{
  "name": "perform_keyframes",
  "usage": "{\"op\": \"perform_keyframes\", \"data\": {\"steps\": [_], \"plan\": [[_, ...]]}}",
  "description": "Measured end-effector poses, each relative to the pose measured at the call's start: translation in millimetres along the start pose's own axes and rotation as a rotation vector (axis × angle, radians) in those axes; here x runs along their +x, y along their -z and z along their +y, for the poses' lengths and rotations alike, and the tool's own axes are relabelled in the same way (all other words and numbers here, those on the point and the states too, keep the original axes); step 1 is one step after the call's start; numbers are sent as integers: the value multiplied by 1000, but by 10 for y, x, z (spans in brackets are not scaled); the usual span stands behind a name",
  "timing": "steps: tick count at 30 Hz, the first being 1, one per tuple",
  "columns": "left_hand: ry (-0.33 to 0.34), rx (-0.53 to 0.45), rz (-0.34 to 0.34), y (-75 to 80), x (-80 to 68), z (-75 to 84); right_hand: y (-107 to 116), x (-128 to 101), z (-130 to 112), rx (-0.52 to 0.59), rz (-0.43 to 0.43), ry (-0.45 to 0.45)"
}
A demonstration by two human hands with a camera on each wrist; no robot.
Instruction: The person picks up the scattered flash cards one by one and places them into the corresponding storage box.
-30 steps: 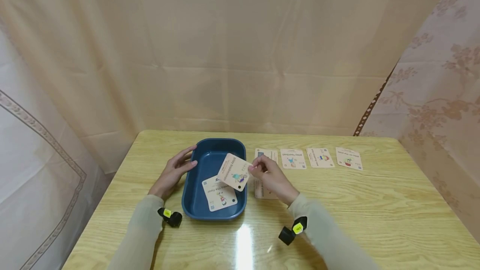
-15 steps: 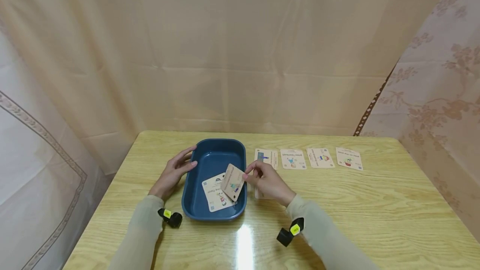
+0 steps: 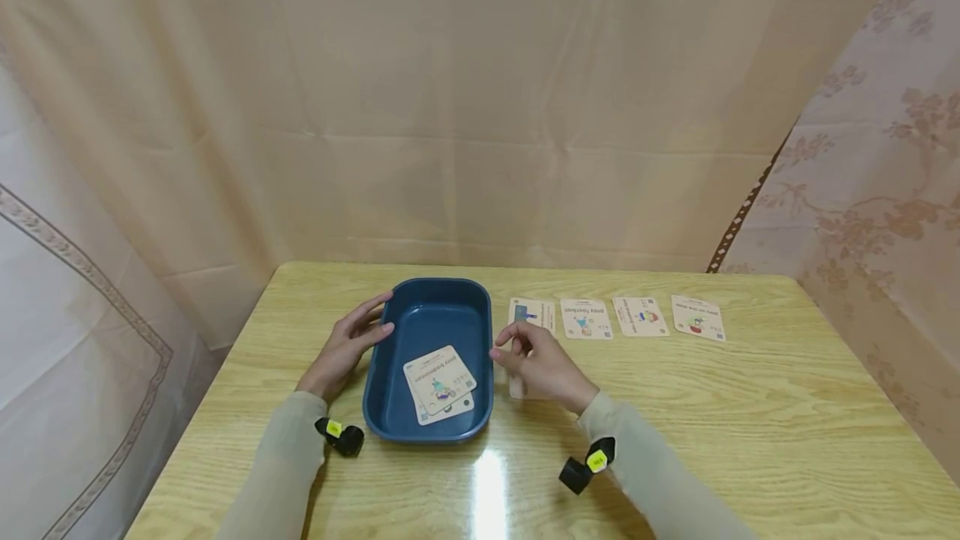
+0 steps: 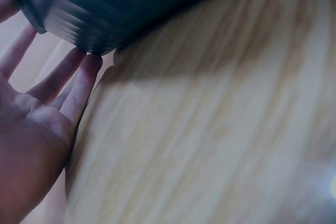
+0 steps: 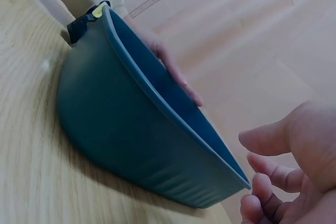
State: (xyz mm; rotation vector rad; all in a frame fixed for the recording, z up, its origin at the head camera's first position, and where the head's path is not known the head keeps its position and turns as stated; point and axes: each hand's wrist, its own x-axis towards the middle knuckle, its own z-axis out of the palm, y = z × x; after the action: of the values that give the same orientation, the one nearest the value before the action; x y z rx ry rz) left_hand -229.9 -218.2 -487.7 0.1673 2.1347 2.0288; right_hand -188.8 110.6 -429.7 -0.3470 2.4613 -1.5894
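A deep blue plastic bin [image 3: 427, 315] stands on the table. At its left side is my left hand [image 3: 348, 348], with the thumb at the rim and the fairly straight fingers [image 4: 79, 85] touching the outer wall in the left wrist view. Inside the bin, a picture card reading "play badminton" [image 3: 440, 380] lies over another card [image 3: 450, 412], which is mostly covered. My right hand [image 3: 536, 361] hovers just beyond the bin's right rim, its fingers loosely bent and holding nothing. In the right wrist view, a gap separates the right thumb [image 5: 265, 139] from the fingers.
To the right, a row of cards includes a "play football" card [image 3: 587, 319], another picture card [image 3: 641, 317] and a card at the end [image 3: 698, 317]. A card [image 3: 534, 312] is partly behind my right hand. The wooden table [image 3: 712, 423] ends before a beige curtain [image 3: 480, 123].
My right hand has let go of the "play badminton" card, which has dropped onto the card in the bin. The right hand remains by the right rim; my left hand has not moved.
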Motion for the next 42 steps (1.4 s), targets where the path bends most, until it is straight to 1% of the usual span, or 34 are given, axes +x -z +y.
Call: {"op": "perform_keyframes", "data": {"steps": [6,11,14,18,25,36,42], "plan": [[2,1,3,-4,1,3,102,-20,27,3,14,-12],[1,-3,-1,-2,-2,1,214,-53,103,7,10,-8],[2,-1,-1,-2,-4,2,279,-75,150,-9,10,-8],[6,-2,0,-2,-5,8,365,-102,213,-58,21,-13],[10,5,8,-4,-6,21,475,-132,349,-114,9,-53],[9,9,7,-4,-14,20,515,-120,574,-268,-3,-101],[14,1,8,-4,-18,28,543,-129,655,-331,-19,-93]]}}
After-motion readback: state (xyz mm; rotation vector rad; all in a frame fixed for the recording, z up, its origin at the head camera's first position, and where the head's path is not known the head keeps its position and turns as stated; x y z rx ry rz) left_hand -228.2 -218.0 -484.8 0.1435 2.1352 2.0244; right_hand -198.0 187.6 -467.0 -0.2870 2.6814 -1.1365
